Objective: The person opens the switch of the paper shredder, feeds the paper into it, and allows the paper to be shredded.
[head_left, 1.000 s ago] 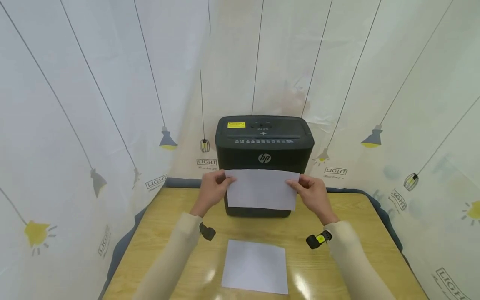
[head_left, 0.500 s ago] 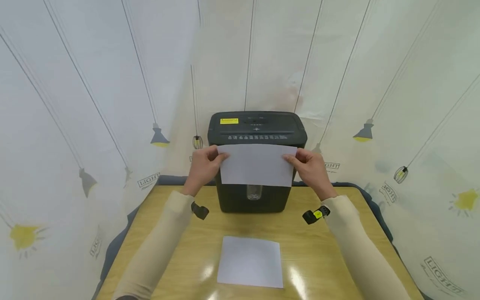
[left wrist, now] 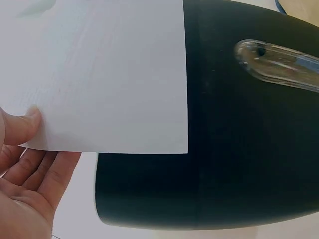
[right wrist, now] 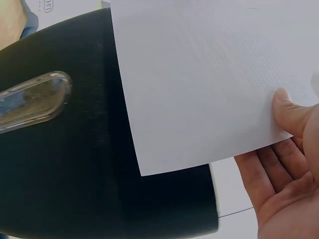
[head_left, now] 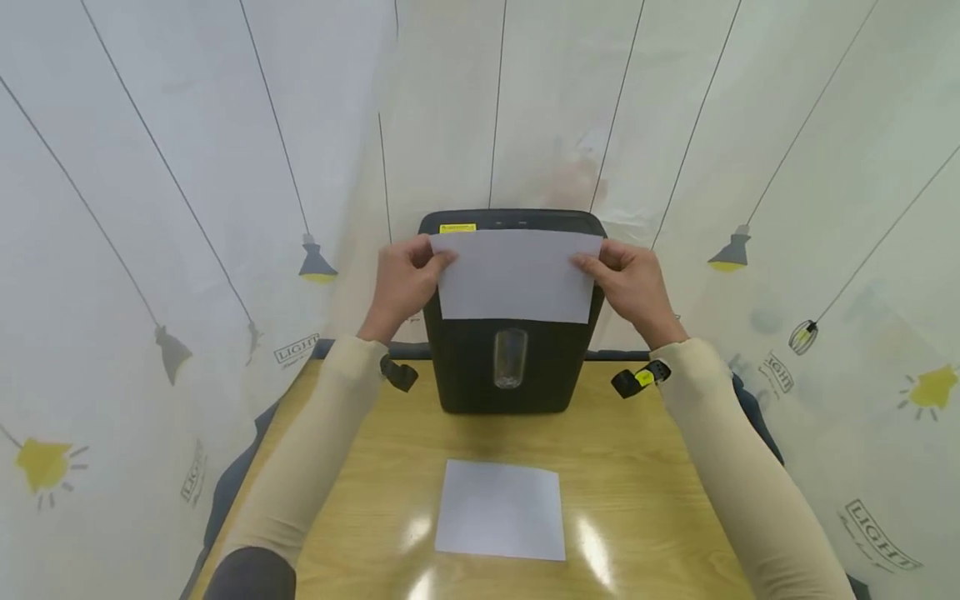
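Observation:
A white sheet of paper (head_left: 517, 279) is stretched between the two hands, in front of the upper part of a black paper shredder (head_left: 468, 367). My left hand (head_left: 405, 279) pinches its left edge near the upper corner, thumb on the near face and fingers behind. At the opposite edge, my right hand (head_left: 633, 279) pinches it the same way. In both wrist views the sheet's lower corner hangs free before the shredder's dark front. The paper hides most of the shredder's top, including any slot. Below it, a clear window (head_left: 510, 358) shows in the bin.
Another white sheet (head_left: 500, 510) lies flat on the wooden table (head_left: 637, 483), nearer the person than the shredder. Behind and at both sides hangs a pale cloth (head_left: 555, 108) printed with lamps. A yellow label (head_left: 457, 228) shows on the shredder's lid.
Both hands have raised the held sheet from the shredder's lower front to its lid, uncovering the bin window. The sheet on the table has stayed put while the view shifted slightly.

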Available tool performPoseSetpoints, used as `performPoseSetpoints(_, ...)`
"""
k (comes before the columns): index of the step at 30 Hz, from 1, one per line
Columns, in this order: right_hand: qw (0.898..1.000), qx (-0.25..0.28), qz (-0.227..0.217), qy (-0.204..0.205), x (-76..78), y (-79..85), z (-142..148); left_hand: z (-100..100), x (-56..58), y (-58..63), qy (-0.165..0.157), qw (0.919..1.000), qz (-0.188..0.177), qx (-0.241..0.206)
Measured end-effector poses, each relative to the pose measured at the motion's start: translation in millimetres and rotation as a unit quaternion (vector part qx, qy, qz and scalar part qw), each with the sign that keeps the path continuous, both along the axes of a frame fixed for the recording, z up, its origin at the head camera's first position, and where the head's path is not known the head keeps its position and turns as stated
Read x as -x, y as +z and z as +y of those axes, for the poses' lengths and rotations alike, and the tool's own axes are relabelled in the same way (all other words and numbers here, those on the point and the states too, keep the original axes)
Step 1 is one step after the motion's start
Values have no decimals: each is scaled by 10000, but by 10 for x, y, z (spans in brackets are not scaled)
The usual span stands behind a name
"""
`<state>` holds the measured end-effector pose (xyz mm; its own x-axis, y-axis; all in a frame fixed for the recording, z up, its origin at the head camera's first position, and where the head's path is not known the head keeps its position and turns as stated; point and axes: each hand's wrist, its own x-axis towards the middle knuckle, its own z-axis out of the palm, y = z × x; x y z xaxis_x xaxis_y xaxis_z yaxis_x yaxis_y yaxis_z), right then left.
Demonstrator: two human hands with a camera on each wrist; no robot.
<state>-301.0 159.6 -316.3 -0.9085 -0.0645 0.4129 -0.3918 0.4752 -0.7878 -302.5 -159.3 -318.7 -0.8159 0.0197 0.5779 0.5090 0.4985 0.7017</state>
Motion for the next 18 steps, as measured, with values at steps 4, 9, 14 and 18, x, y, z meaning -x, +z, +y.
performPoseSetpoints(4,10000,-34,52,43,29,142,-12,-12,18,121,49,10000,82,-19)
performPoseSetpoints(9,10000,-50,48,47,45,308,-15,-12,67,256,14,9999,157,-69)
performPoseSetpoints(14,10000,32,-13,87,100,437,-25,-7,134,388,48,9999,93,-121)
performPoseSetpoints(18,9998,151,-122,32,172,512,-36,-2,195,474,74,9998,65,-145)
